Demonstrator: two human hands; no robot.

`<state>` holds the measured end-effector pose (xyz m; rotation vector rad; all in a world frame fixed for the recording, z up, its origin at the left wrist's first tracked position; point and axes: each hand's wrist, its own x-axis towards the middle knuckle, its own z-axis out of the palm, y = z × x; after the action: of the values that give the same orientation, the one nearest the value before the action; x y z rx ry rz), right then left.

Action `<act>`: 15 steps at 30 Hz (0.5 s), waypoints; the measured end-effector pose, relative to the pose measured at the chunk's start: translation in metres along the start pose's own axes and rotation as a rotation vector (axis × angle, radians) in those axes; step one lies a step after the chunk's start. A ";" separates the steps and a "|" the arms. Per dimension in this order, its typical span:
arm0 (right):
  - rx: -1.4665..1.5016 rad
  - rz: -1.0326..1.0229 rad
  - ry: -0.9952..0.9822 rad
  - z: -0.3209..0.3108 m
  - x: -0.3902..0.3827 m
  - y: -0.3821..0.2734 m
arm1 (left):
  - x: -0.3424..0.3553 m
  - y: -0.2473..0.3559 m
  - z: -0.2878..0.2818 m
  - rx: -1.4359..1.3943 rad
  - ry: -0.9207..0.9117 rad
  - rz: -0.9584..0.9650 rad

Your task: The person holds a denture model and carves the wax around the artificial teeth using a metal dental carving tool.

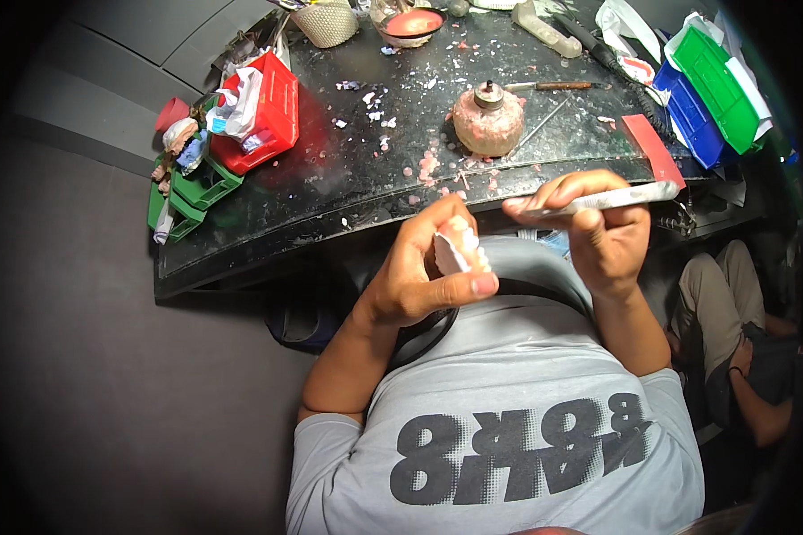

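Note:
My left hand (401,283) is wrapped round a dental model (462,246) with a white base, pinkish gum and a row of pale teeth, held in front of my chest. Its teeth face right, toward my other hand. My right hand (611,245) pinches a slim carving tool (629,195) with a pale, smeared handle. The tool lies almost level, its thin end pointing left between my fingertips, so the tip's shape is hard to make out. It is apart from the model. Beyond both hands, a round spirit burner (488,120) coated in pink wax stands on the bench.
The dark bench (357,169) is littered with wax crumbs. A red bin (281,107) and green bins (201,192) sit left; blue (687,111) and green (716,85) bins sit right, near a red wax sheet (653,150). A wooden-handled knife (567,86) lies behind the burner. Another person (727,312) sits right.

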<state>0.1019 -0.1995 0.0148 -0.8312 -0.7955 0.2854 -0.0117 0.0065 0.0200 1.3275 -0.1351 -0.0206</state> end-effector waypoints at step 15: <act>-0.652 -0.287 -0.072 0.011 -0.010 -0.007 | 0.009 -0.018 0.005 0.463 0.271 0.480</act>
<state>0.0870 -0.2031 0.0196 -1.3002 -1.0833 -0.2177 -0.0020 -0.0039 0.0045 1.7127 -0.2347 0.6276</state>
